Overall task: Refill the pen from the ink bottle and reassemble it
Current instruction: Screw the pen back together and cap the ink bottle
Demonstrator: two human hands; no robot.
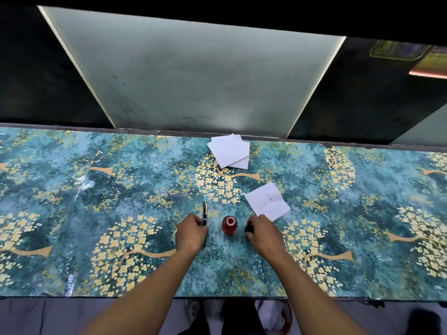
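A small ink bottle point(229, 224) of red ink stands uncapped on the table between my hands. To its left a black pen point(205, 212) lies pointing away from me; my left hand point(191, 234) rests over its near part with fingers closed around it. My right hand point(262, 234) is just right of the bottle and grips a black bottle cap point(249, 228) against the tabletop.
The table wears a teal cloth with yellow blossoms point(121, 189). A folded tissue with a faint red stain point(267, 201) lies beyond my right hand. A stack of white tissues point(229, 151) sits near the far edge, before a frosted glass panel point(193, 76).
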